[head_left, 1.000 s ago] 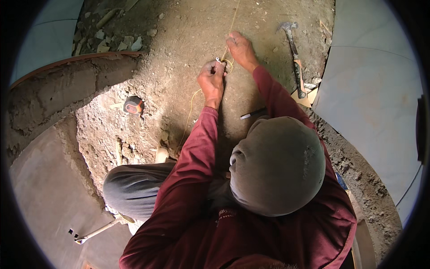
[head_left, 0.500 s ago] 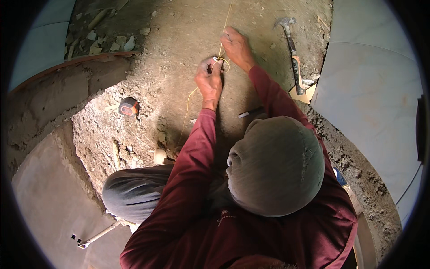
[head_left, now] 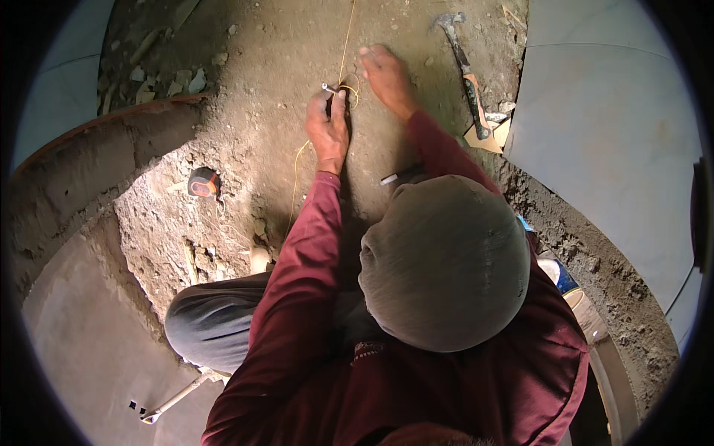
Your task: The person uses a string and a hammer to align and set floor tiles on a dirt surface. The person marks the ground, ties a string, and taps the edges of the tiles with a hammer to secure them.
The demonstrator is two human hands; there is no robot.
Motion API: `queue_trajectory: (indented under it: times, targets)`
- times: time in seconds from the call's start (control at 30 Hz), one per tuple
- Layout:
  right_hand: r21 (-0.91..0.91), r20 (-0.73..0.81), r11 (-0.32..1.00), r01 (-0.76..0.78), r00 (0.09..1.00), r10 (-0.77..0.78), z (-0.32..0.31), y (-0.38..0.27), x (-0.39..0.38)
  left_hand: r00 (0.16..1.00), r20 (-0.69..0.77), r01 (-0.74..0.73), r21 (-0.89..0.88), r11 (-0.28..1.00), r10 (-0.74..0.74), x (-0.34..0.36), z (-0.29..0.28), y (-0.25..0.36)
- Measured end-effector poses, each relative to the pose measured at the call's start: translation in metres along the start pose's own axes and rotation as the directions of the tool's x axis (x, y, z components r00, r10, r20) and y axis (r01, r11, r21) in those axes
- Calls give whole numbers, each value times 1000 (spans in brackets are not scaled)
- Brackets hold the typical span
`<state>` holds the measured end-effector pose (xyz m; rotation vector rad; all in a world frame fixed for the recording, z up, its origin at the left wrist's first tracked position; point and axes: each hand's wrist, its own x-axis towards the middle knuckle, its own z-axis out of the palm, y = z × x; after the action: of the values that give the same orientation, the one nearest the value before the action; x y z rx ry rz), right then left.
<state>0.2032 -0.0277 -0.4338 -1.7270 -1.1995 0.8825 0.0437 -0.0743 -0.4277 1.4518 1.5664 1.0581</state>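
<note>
Taking the centre of the view as a clock's centre, we start at ten o'clock with a pale slab [head_left: 67, 89], then rubble [head_left: 175, 85] on the dirt [head_left: 260, 89]. Between nine and ten, we find a black-and-orange tape measure [head_left: 203, 183] on the rough ground. At eight o'clock is a bent left knee [head_left: 216, 320] in grey cloth.

Just before twelve we see the left hand [head_left: 327, 141], its thumb and fingers pinching a small, white-ended tube [head_left: 329, 88]. Yellow string [head_left: 346, 37] stretches from the tube to the top edge at twelve, loops beside the fingertips, and trails below this hand along the maroon sleeve [head_left: 297, 290].

Just past twelve, apart from the left hand and near the loop, is the right hand [head_left: 388, 80], fingers curled; we cannot tell whether they grip any string. Near one o'clock a pen [head_left: 389, 179] lies on the dirt, partly hidden by the raised right knee [head_left: 446, 264]. Farther out at one lies a hammer [head_left: 471, 85], head pointing away, its handle's end on a tan scrap [head_left: 482, 141] at two. Around two to three, we end on a large grey slab [head_left: 595, 149].
</note>
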Motion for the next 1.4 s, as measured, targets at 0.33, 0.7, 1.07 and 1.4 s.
queue_trajectory:
  times: [0.33,0.7,1.07,1.4]
  targets:
    - [-183,-106,974,134,982,-155,-20,4,-65,989,63,145,-293,945,-133,-2,9,7]
    - [-699,-318,715,11,891,-325,-128,16,-25,984,100,171,-333,927,-146,2,8,3]
    - [-714,-175,685,-146,984,27,-165,50,-39,988,91,-131,64,989,125,14,-5,4]
    - [57,109,965,-256,962,249,-156,-103,-100,997,65,-53,136,989,44,5,-10,12]
